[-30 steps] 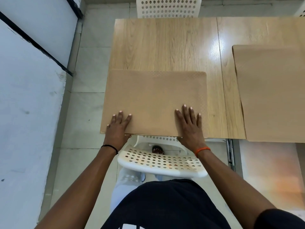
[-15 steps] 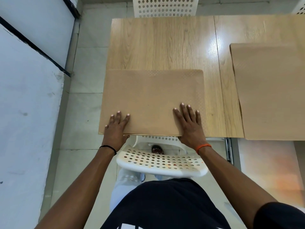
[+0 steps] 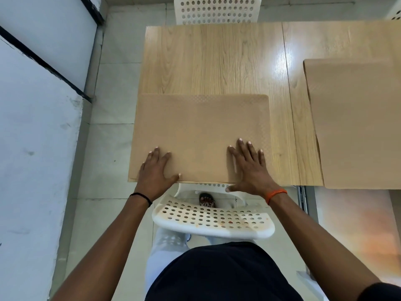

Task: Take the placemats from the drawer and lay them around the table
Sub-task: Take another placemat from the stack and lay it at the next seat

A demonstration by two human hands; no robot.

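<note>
From the head view, the near placemat [image 3: 201, 135] lies flat at the worktop's [image 3: 212, 61] near left corner, hardly shifted from a moment ago, its near edge about level with the worktop's edge; what has changed is the thumbs, which now show at that front edge. The left hand [image 3: 155, 168] and right hand [image 3: 249, 168] both press on its near strip with fingers straight and spread, gripping nothing. A second mat [image 3: 355, 122] sits to the right, well apart, so I'd judge this one nearly settled, with only a last squaring-up left before the hands lift away.
</note>
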